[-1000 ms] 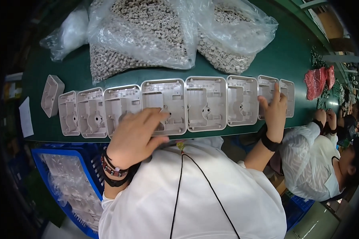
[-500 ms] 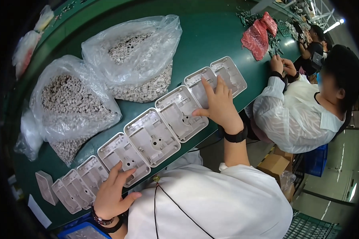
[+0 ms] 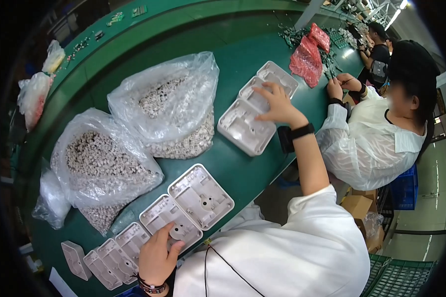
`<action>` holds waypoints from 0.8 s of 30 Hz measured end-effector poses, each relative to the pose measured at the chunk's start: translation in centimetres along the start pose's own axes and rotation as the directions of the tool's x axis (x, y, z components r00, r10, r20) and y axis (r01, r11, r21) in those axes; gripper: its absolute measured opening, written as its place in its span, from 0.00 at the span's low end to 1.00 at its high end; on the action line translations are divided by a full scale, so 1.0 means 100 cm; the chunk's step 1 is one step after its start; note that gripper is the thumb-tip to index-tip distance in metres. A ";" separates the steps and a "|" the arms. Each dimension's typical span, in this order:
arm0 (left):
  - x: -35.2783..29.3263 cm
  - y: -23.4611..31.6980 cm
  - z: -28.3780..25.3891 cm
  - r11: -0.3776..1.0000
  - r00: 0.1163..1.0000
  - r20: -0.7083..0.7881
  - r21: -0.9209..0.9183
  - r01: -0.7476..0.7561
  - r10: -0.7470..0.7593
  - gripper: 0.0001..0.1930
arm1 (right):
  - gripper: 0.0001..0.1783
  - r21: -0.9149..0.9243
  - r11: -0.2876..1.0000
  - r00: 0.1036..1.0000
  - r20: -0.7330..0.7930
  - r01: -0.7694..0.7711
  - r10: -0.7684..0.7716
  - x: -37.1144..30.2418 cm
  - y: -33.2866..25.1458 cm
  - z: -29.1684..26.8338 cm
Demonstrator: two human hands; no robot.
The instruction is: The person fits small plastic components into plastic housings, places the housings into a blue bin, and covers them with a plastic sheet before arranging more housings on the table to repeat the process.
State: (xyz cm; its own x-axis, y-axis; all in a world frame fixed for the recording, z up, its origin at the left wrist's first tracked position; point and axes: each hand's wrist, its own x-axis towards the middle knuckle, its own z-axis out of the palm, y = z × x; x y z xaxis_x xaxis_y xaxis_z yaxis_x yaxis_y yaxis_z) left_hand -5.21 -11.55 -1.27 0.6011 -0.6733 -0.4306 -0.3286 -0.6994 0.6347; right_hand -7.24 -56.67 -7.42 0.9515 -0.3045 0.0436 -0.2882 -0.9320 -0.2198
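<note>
Positioning, it seems: right hand (image 3: 276,105), left hand (image 3: 159,253), both spread over pale-grey rectangular plastic casings (image 3: 244,127), calling for even pressure.

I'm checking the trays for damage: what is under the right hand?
Under the right hand is the middle tray of the far three, with its left part in view. The thumb reaches over the nearer tray. What the hand covers cannot be seen.
</note>
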 end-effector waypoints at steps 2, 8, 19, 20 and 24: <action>0.000 0.002 -0.001 0.999 1.000 -0.010 0.038 -0.011 0.011 0.22 | 0.46 0.012 0.998 0.998 -0.011 -0.056 0.056 0.033 0.019 0.004; -0.008 -0.007 -0.001 0.984 0.966 -0.215 0.131 -0.118 0.144 0.21 | 0.47 0.004 0.988 0.986 -0.067 -0.155 0.155 0.094 0.026 0.005; -0.035 0.001 0.005 0.917 0.992 0.046 -0.388 -0.090 0.117 0.12 | 0.46 -0.115 0.991 0.997 -0.021 0.074 -0.077 0.137 0.065 0.023; -0.043 -0.004 0.014 0.891 0.995 -0.012 -0.444 -0.096 0.101 0.10 | 0.43 -0.218 0.967 0.986 -0.075 0.130 -0.150 0.137 0.068 0.016; -0.075 -0.035 0.061 0.875 0.963 0.051 -0.406 0.264 -0.266 0.08 | 0.29 -0.277 0.919 0.878 -0.314 0.280 -0.362 0.109 0.073 -0.053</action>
State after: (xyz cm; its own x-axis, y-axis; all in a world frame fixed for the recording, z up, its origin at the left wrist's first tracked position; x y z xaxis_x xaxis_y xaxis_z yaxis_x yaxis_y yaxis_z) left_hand -12.95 -5.50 -4.19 0.6287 -0.4741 -0.6164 0.1664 -0.6923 0.7022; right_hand 0.46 -67.79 -3.35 0.9055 0.0083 0.4242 -0.0285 -0.9964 0.0803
